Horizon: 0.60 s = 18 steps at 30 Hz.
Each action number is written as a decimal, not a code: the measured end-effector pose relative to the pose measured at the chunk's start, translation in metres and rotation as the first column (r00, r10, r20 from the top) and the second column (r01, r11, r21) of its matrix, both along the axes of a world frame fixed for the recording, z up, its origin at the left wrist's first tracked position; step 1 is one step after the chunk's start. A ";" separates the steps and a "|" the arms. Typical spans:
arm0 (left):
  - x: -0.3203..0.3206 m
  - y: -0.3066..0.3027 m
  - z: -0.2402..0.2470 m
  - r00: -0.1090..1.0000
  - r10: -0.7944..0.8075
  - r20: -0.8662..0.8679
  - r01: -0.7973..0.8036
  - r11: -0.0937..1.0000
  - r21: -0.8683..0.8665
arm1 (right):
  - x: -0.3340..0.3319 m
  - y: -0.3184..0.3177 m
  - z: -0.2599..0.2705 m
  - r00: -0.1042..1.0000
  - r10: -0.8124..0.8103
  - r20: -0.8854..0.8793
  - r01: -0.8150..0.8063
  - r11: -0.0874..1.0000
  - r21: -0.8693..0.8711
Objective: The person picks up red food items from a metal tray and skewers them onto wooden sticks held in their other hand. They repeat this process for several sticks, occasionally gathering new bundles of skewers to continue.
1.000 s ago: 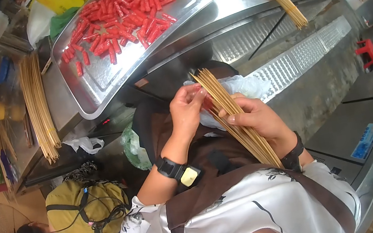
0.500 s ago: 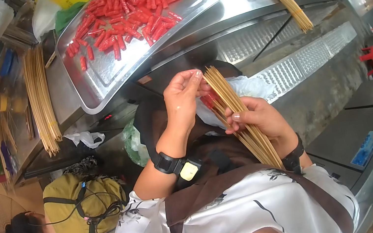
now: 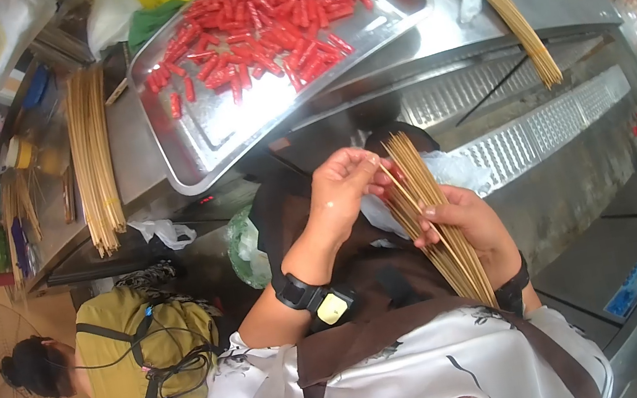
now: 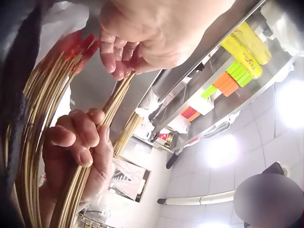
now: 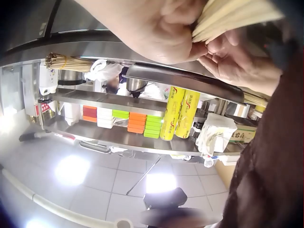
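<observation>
Far left of the left grip, a stick bundle [image 3: 95,161] lies on the steel desk [image 3: 134,138]. Nearer, beyond the grip, a tray [image 3: 216,127] carries glossy red pieces [image 3: 303,14]; they look small, light and perhaps slippery. The left hand [image 3: 339,195] has thumb and fingertips together, pinching one thin stick [image 3: 406,190] near its upper end. Just right of that pinch, more red shows among the sticks. The right hand [image 3: 473,227] has its fingers curled round the slanting sticks [image 3: 467,266] at about mid-length. They seem light and stiff, though a single one could snap; mid-shaft looks the surest hold, and the fine ends may prick. Beyond the right grip, another bundle [image 3: 524,35] overhangs the desk. Well apart from the hands, yellow rolls [image 5: 187,114] bear unreadable print; far right, a blue label [image 3: 631,287] is too small to read.
</observation>
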State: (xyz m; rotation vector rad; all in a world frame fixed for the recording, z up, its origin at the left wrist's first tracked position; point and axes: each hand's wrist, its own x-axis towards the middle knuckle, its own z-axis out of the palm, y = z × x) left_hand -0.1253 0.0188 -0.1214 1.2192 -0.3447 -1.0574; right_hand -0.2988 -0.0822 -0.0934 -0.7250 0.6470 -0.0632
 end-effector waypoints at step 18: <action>0.136 0.002 0.116 0.183 -0.548 0.816 -0.593 0.600 0.536 | 0.001 -0.008 -0.003 0.998 0.053 0.013 -0.054 0.998 0.034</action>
